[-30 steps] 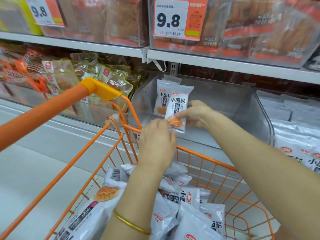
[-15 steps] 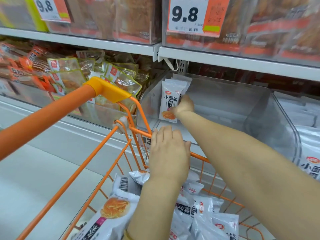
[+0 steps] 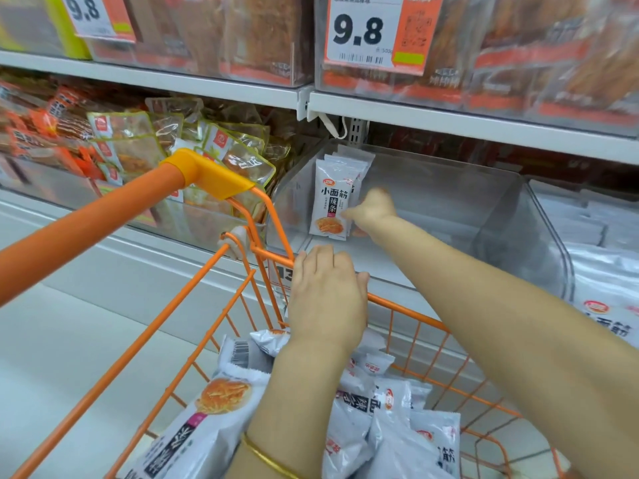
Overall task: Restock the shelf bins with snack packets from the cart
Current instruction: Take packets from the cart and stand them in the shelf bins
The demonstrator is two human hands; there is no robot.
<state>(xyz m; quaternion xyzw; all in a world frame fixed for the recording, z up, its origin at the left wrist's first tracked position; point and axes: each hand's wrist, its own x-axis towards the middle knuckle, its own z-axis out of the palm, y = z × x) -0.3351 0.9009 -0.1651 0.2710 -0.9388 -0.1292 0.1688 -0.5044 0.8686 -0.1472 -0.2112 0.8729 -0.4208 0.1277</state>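
1. An orange cart (image 3: pixel 86 229) stands before the shelf, white snack packets (image 3: pixel 214 420) heaped in its basket
2. The left hand (image 3: pixel 326 299) hangs over the cart's front rim, back up (whether its bent fingers hold anything, I cannot tell)
3. An upright packet (image 3: pixel 330 202) leans on the left wall of a clear shelf bin (image 3: pixel 449 202), others behind it
4. The right hand (image 3: pixel 371 209) has its fingers clamped on that packet's right edge, thumb on its face
5. A neighbouring bin (image 3: pixel 605 305) at far right holds the same packets
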